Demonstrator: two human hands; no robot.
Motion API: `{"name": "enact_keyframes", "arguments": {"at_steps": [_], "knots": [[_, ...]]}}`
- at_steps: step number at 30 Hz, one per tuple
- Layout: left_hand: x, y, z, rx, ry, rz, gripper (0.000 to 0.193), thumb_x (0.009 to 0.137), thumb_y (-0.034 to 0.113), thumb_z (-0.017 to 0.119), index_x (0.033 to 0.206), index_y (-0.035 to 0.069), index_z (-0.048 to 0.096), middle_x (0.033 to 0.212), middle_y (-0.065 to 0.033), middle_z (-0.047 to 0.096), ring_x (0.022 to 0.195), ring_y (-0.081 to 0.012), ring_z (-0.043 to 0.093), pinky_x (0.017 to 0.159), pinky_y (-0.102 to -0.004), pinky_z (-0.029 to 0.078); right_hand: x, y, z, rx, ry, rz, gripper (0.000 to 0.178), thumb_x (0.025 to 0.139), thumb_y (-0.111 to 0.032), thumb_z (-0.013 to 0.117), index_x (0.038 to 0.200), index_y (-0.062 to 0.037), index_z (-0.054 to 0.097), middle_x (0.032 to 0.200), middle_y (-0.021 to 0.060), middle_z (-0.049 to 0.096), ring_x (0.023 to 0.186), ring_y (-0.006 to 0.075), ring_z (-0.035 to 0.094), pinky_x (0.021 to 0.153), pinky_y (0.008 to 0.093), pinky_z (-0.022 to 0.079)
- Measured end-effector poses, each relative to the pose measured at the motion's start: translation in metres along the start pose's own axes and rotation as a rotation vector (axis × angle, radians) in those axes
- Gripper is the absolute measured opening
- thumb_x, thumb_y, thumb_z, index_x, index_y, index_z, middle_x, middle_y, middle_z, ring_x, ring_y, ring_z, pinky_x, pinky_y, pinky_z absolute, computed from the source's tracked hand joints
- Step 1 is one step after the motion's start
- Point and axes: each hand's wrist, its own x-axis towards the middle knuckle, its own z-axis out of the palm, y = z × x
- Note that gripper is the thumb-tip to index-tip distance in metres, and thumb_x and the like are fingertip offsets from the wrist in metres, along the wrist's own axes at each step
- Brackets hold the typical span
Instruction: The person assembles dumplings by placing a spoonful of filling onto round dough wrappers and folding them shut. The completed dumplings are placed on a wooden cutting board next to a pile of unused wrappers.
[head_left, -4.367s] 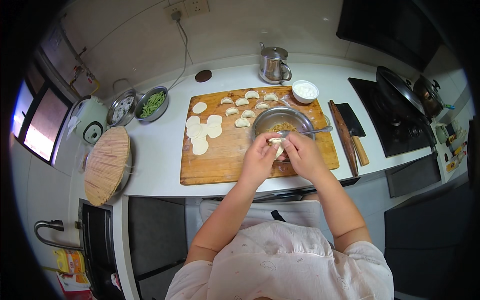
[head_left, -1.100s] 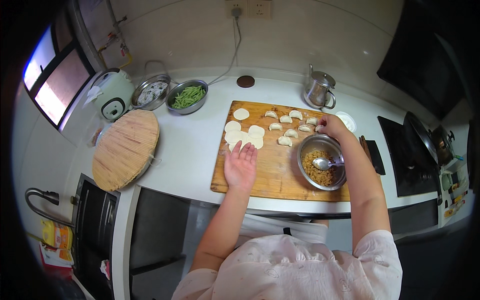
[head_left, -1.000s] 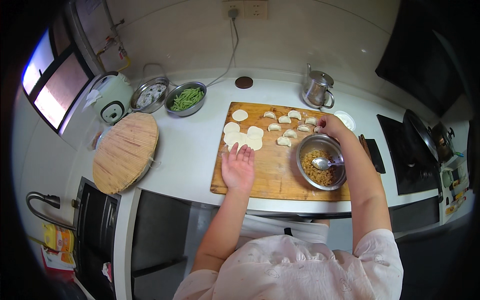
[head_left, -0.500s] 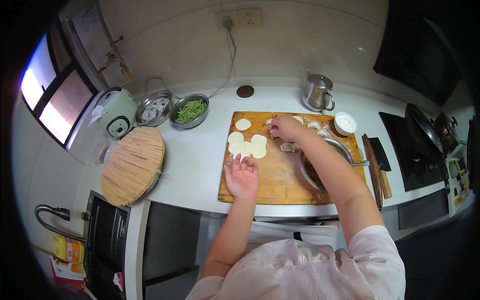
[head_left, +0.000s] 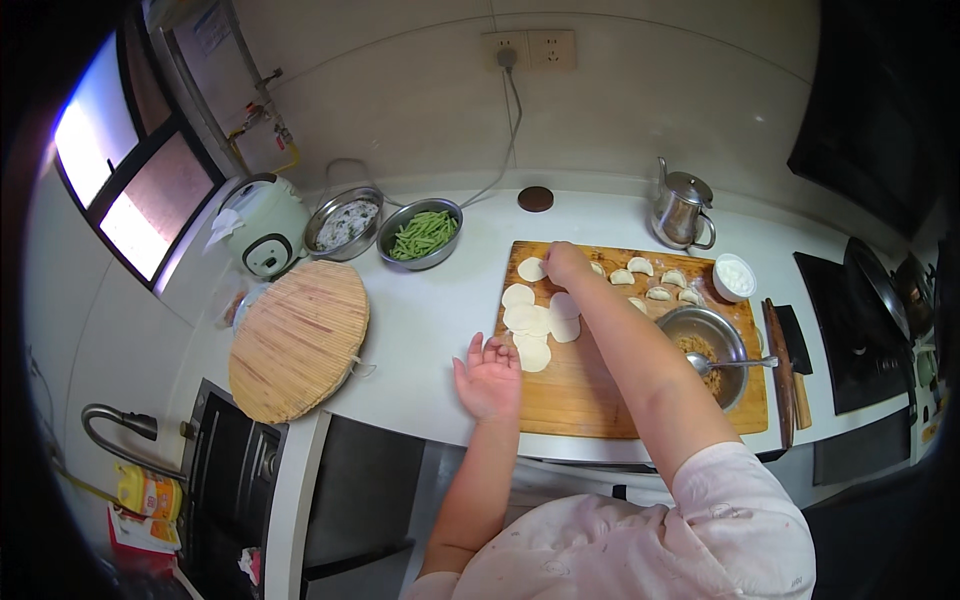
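Note:
My left hand [head_left: 490, 376] is palm up with its fingers loosely apart, holding nothing, at the left edge of the wooden board [head_left: 580, 405]. My right hand [head_left: 568, 266] reaches across to the board's far left; its fingers are bunched at the right edge of a round dumpling wrapper [head_left: 531, 269], fingertips partly hidden. Several more wrappers [head_left: 527, 319] lie overlapping nearer me. Beyond my right forearm, folded dumplings [head_left: 659, 293] sit in loose rows. A steel bowl of filling [head_left: 733, 345] with a spoon [head_left: 750, 362] in it stands on the board's right side.
A small white bowl [head_left: 734, 277], a rolling pin [head_left: 779, 372] and a knife [head_left: 796, 345] are at the right. A steel kettle [head_left: 684, 210] stands behind. Leftward are a bowl of green beans [head_left: 420, 236], a rice cooker [head_left: 262, 228] and a round slatted lid [head_left: 300, 342].
My right hand has moved left from the dumplings to the far wrapper. My left hand stays palm up. The whole view has shifted, uncovering the filling and more dumplings.

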Motion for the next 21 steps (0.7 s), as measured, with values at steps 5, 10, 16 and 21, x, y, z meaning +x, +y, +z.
{"name": "enact_keyframes", "arguments": {"at_steps": [5, 10, 16, 21], "knots": [[0.0, -0.002, -0.002, 0.003, -0.026, -0.048, 0.045, 0.09, 0.043, 0.04, 0.107, 0.003, 0.049, 0.092, -0.0116, 0.049, 0.086, -0.0213, 0.047, 0.081, -0.0339, 0.041, 0.009, 0.003, 0.004, 0.0, -0.006, 0.036, 0.019, 0.077, -0.024, 0.065, 0.084, -0.0061, 0.064, 0.084, 0.0131, 0.064, 0.081, 0.0283, 0.061, 0.074, 0.0379, 0.048], [0.005, -0.001, -0.017, 0.008, -0.124, -0.048, 0.048, 0.09, 0.042, 0.039, 0.113, 0.0, 0.047, 0.103, -0.0144, 0.05, 0.099, -0.0243, 0.047, 0.09, -0.0368, 0.039, -0.013, -0.017, -0.014, 0.172, 0.082, -0.024, 0.018, 0.076, -0.023, 0.066, 0.082, -0.0065, 0.062, 0.079, 0.0105, 0.064, 0.074, 0.0261, 0.06, 0.068, 0.0364, 0.047], [0.001, -0.006, -0.006, 0.044, -0.223, -0.138, 0.066, 0.091, 0.044, 0.038, 0.134, -0.004, 0.025, 0.135, -0.02, 0.032, 0.128, -0.0292, 0.03, 0.108, -0.0428, 0.025, -0.056, -0.041, -0.055, 0.375, 0.046, -0.315, 0.012, 0.076, -0.015, 0.064, 0.084, -0.0068, 0.062, 0.077, 0.0091, 0.064, 0.071, 0.024, 0.06, 0.065, 0.0338, 0.047], [-0.014, -0.018, 0.007, 0.045, -0.223, -0.31, 0.069, 0.092, 0.047, 0.033, 0.136, -0.005, 0.02, 0.14, -0.0178, 0.028, 0.132, -0.0286, 0.025, 0.109, -0.043, 0.022, -0.125, -0.042, -0.085, 0.399, -0.181, -0.545, 0.014, 0.077, -0.015, 0.063, 0.086, -0.005, 0.061, 0.078, 0.0096, 0.064, 0.071, 0.0222, 0.06, 0.066, 0.0323, 0.047]]}}
